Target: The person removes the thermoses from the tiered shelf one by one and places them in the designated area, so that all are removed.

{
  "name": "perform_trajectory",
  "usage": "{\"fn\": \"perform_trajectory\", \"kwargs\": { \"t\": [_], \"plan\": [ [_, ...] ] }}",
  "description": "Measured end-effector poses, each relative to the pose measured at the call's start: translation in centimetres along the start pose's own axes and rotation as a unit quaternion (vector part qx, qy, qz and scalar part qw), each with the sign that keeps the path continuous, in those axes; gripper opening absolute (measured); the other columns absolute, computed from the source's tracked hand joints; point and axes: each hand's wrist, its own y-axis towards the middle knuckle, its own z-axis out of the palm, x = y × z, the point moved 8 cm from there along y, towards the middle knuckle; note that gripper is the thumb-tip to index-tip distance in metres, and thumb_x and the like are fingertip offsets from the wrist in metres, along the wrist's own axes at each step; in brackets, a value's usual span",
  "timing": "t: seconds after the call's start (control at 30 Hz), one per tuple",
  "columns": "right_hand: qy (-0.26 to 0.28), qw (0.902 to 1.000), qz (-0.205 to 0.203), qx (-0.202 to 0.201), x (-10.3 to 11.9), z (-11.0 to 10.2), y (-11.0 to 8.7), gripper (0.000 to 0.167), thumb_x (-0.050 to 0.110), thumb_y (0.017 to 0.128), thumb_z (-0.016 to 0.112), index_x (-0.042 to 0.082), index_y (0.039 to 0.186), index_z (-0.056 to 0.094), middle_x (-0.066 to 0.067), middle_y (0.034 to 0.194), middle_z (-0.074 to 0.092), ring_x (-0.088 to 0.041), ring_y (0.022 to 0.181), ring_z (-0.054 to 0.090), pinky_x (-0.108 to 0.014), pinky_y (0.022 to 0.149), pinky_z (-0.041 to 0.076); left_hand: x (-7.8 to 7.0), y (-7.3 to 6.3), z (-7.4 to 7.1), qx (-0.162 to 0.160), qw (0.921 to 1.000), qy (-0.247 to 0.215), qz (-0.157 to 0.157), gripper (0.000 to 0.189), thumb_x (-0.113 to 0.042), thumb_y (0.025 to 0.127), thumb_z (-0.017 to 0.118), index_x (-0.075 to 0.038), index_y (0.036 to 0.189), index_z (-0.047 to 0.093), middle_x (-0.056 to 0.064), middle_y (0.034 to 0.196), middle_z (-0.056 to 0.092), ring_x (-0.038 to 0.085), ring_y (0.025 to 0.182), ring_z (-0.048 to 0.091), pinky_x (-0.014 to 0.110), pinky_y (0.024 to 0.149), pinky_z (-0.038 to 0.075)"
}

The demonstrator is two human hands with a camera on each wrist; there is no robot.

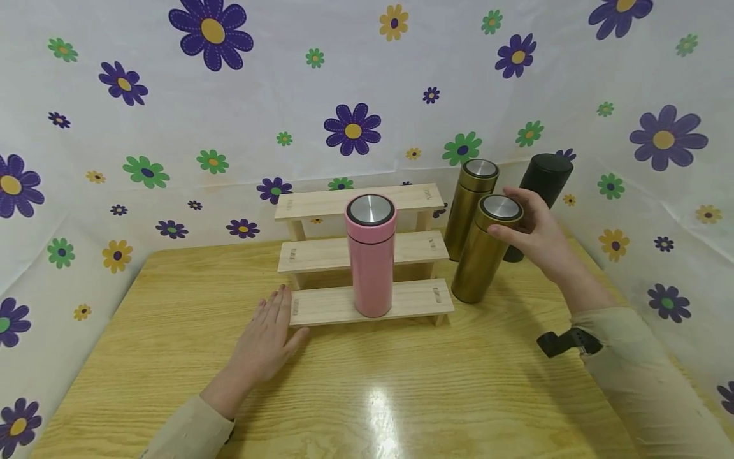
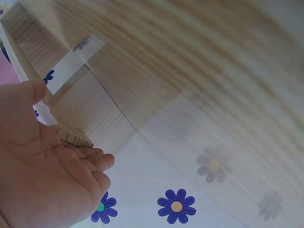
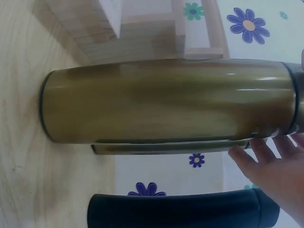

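Observation:
A pink thermos flask (image 1: pixel 373 274) with a steel-topped lid stands upright on the lowest step of a three-tier wooden shelf (image 1: pixel 321 307). Against the left end of that step lies my left hand (image 1: pixel 265 341), its fingers straight; the left wrist view shows the fingers beside the shelf's end (image 2: pixel 78 137). To the right of the shelf, my right hand (image 1: pixel 539 239) grips a gold thermos flask (image 1: pixel 477 264) around its top, thumb in front of the lid. In the right wrist view this flask (image 3: pixel 166 102) spans the picture, its base close to the tabletop.
A second gold flask (image 1: pixel 463 207) stands behind the held one. Farther right is a black flask (image 1: pixel 547 182), partly hidden by my right hand. Flower-patterned cloth (image 1: pixel 258 115) encloses the wooden table (image 1: pixel 189 306) at the back and sides.

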Motion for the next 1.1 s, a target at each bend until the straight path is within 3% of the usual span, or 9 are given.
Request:
{"fn": "perform_trajectory", "kwargs": {
  "t": [0.13,0.3,0.4,0.6,0.7,0.9,1.1],
  "plan": [
    [-0.001,0.9994,-0.029,-0.017,1.1,-0.3,0.3,0.065,0.011,0.089,0.069,0.009,0.144,0.035,-0.013,0.141,0.042,-0.011,0.118,0.047,-0.012,0.086,0.043,0.0,0.0,0.1,0.001,1.0000,0.002,0.001,0.079,-0.043,0.100,0.044,0.010,0.148,0.011,0.025,0.154,0.016,0.038,0.141,0.020,0.047,0.116,0.012],
    [-0.009,0.9988,-0.038,-0.028,2.6,-0.5,0.7,0.063,0.011,0.088,0.070,0.012,0.142,0.038,-0.007,0.142,0.043,-0.022,0.131,0.040,-0.031,0.105,0.037,0.0,0.1,0.1,0.001,1.0000,0.000,0.000,0.079,-0.043,0.100,0.045,0.011,0.148,0.012,0.026,0.154,0.017,0.038,0.141,0.019,0.047,0.116,0.012],
    [-0.007,0.9982,-0.053,-0.026,4.0,-0.3,0.9,0.064,0.011,0.087,0.071,0.011,0.142,0.038,-0.007,0.143,0.042,-0.023,0.133,0.037,-0.041,0.111,0.030,0.0,0.1,0.1,0.001,1.0000,-0.001,0.000,0.079,-0.042,0.100,0.046,0.011,0.148,0.012,0.026,0.153,0.017,0.038,0.141,0.020,0.047,0.116,0.012],
    [-0.054,0.9945,-0.075,-0.049,6.7,-0.1,1.5,0.065,0.021,0.085,0.074,0.015,0.142,0.042,-0.003,0.143,0.044,-0.018,0.134,0.035,-0.047,0.115,0.016,0.0,0.1,0.0,-0.002,1.0000,-0.003,0.001,0.079,-0.040,0.099,0.048,0.012,0.147,0.013,0.027,0.153,0.018,0.038,0.141,0.020,0.048,0.116,0.013],
    [-0.067,0.9915,-0.089,-0.067,8.0,-0.1,1.7,0.063,0.022,0.085,0.075,0.015,0.141,0.045,-0.002,0.141,0.047,-0.016,0.133,0.037,-0.044,0.115,0.015,0.0,0.1,0.0,-0.001,1.0000,-0.003,0.001,0.079,-0.040,0.099,0.048,0.012,0.147,0.013,0.027,0.153,0.018,0.038,0.141,0.019,0.048,0.116,0.012],
    [0.013,0.9915,-0.124,-0.037,11.1,1.7,2.2,0.057,0.011,0.086,0.072,0.010,0.138,0.046,-0.005,0.138,0.049,-0.016,0.132,0.040,-0.033,0.114,0.023,0.1,0.1,0.0,0.001,1.0000,-0.007,-0.003,0.078,-0.040,0.099,0.048,0.011,0.148,0.013,0.027,0.153,0.017,0.038,0.141,0.018,0.048,0.116,0.012],
    [0.032,0.9837,-0.174,0.033,13.3,5.4,2.5,0.060,0.012,0.086,0.072,0.006,0.139,0.043,-0.009,0.141,0.047,-0.024,0.131,0.042,-0.038,0.110,0.033,-0.1,0.1,-0.1,-0.001,1.0000,-0.006,-0.002,0.078,-0.040,0.099,0.048,0.012,0.147,0.013,0.027,0.153,0.017,0.038,0.141,0.019,0.048,0.116,0.013]
  ]
}}
